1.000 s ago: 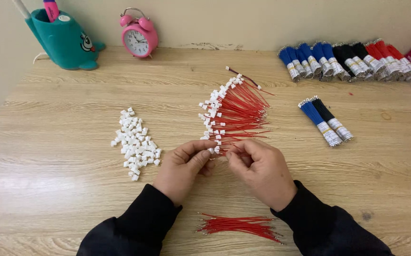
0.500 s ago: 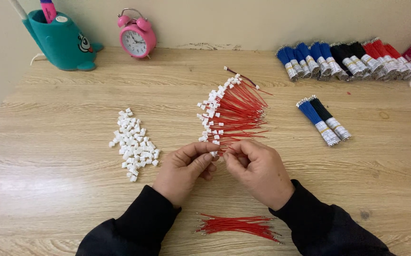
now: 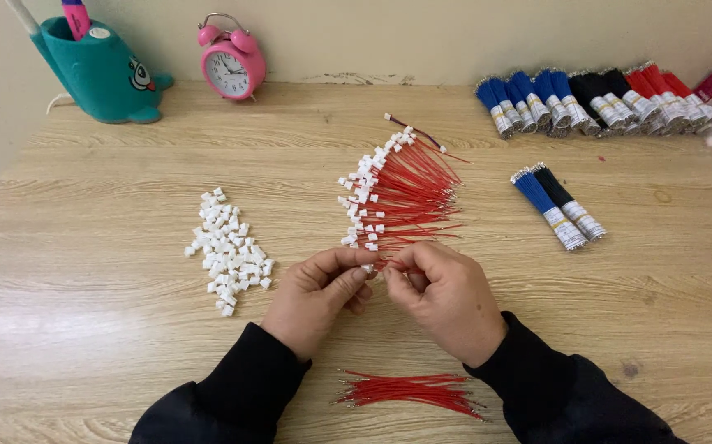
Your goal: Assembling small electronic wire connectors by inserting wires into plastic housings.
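Observation:
My left hand and my right hand meet at the table's middle, fingertips pinched together on a small white connector and a red wire. Just beyond the fingers lies a fan of red wires with white connectors fitted. A pile of loose white connectors sits left of my left hand. A bundle of bare red wires lies between my forearms near the front edge.
On the wooden table: a teal whale-shaped holder and pink alarm clock at the back left, a row of blue, black and red wire bundles at the back right, two bundles nearer.
Both hands stay pinched together at the same spot; only the fingers shift slightly on the small connector and wire.

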